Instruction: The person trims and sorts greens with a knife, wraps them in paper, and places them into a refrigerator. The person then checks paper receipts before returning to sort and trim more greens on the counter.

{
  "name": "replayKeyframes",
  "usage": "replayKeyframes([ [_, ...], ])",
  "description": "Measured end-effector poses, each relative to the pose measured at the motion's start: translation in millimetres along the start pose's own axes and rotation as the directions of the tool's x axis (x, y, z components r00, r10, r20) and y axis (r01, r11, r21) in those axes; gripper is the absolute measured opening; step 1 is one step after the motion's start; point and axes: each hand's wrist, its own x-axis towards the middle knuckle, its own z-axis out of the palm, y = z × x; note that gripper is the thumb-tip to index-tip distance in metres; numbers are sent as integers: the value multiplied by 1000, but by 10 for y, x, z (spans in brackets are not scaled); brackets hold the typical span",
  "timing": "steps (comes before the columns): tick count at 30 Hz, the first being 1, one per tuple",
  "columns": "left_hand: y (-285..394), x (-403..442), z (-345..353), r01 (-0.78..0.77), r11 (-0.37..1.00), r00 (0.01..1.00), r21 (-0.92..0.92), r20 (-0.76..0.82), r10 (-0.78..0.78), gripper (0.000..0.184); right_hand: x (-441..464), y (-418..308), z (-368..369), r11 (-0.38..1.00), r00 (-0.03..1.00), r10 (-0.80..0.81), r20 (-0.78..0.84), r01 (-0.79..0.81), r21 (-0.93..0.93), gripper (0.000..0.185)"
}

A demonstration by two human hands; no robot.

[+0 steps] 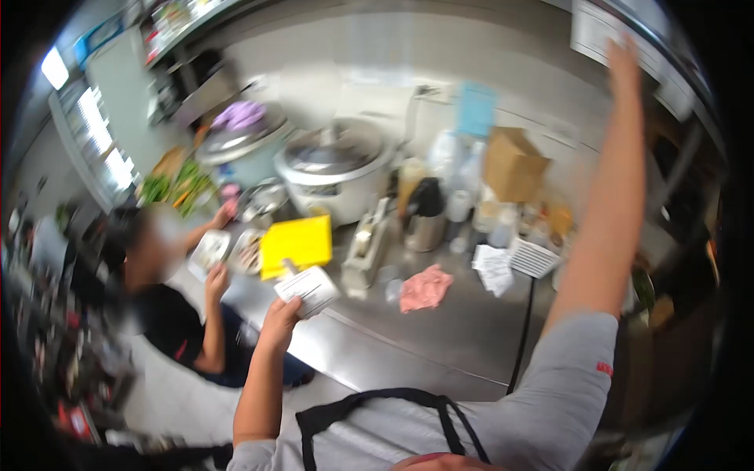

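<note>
My left hand is closed on a white printed paper slip, held over the front part of the steel counter. Its thumb lies on the slip's lower left corner. High at the upper right, my right hand reaches up to a white printed sheet hanging along a shelf edge. The fingers overlap the sheet, but blur hides whether they grip it. Just beyond the slip lies a bright yellow sheet or folder.
Along the steel counter stand a large white rice cooker, a metal jug, a cardboard box and a crumpled pink cloth. At the left, another person holds a white container near leafy vegetables.
</note>
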Motion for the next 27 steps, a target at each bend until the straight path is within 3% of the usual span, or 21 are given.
replayKeyframes([
  [1, -66, -88, -163, -21, 999, 1000, 40, -11, 22, 35, 94, 302, 34, 994, 994, -62, -86, 54, -98, 52],
  [2, -78, -206, -273, -56, 983, 997, 173, -41, 64, 31, -238, 33, -77, 793, 988, -145, -61, 79, -604, 58],
  [3, 62, -368, -217, -125, 933, 986, 337, -60, 154, 31, -735, -278, -176, 880, 999, -31, 26, 40, -474, 69],
  [4, 97, -486, -315, -104, 886, 993, 452, -4, 118, 30, -979, 78, -72, 868, 985, -174, -6, 151, -474, 66],
  [5, -36, -547, -431, -278, 817, 955, 505, 54, 292, 28, -1606, 36, 156, 996, 994, -89, 57, 90, -8, 55],
  [6, -40, -661, -533, -353, 709, 928, 610, 132, 349, 29, -2282, 18, 398, 972, 979, -45, 199, -4, 237, 43],
  [7, 31, -806, -566, -351, 616, 924, 705, 154, 351, 30, -2967, -86, 544, 837, 774, 195, 603, -452, 310, 31],
  [8, 74, -960, -626, -341, 559, 923, 756, 155, 353, 30, -3698, -666, 545, 838, 542, 1, 841, -459, 295, 23],
  [9, 54, -1093, -729, -300, 533, 935, 791, 133, 329, 30, -4348, -900, 680, 677, 117, -88, 989, -721, 145, 23],
  [10, 97, -1259, -769, -336, 523, 911, 784, 128, 392, 30, -4996, -1155, 684, 681, -192, -45, 980, -724, -110, 29],
  [11, 119, -1434, -874, -315, 488, 919, 814, 133, 371, 27, -5467, -1668, 567, 635, -381, -264, 886, -760, -138, 35],
  [12, 149, -1606, -968, -319, 479, 911, 818, 126, 392, 22, -5979, -1853, 596, 607, -548, -285, 787, -738, -294, 40],
  [14, 107, -2018, -1271, -249, 515, 947, 820, 94, 308, 20, -6775, -2362, 598, 565, -746, -315, 586, -644, -516, 42],
  [16, 2, -2460, -1627, -193, 510, 956, 838, 42, 292, 21, -7426, -3013, 499, 257, -715, -386, 583, -690, -676, 40],
  [17, 9, -2682, -1784, -109, 497, 966, 861, -26, 257, 21, -7811, -3100, 616, 232, -745, -409, 527, -644, -729, 37],
  [18, 26, -2913, -1937, -27, 485, 971, 874, -92, 219, 21, -7857, -3557, 583, 142, -692, -496, 524, -661, -737, 32],
  [22, 63, -3661, -2502, 373, 466, 846, 802, -500, 183, 24, -8471, -4610, 707, 189, -512, -653, 558, -823, -536, 27],
  [23, 152, -3835, -2576, 471, 493, 779, 732, -607, 157, 25, -8521, -4858, 739, 196, -537, -619, 573, -812, -550, 25],
  [24, 182, -4008, -2703, 510, 472, 742, 719, -645, 181, 25, -8543, -5125, 763, 200, -559, -584, 589, -802, -563, 24],
  [26, 210, -4313, -2976, 580, 428, 671, 693, -704, 231, 24, -8744, -5584, 842, 203, -469, -643, 606, -867, -456, 22],
  [27, 299, -4429, -3078, 663, 427, 609, 615, -775, 170, 21, -8838, -5767, 892, 201, -425, -666, 614, -894, -401, 22],
])
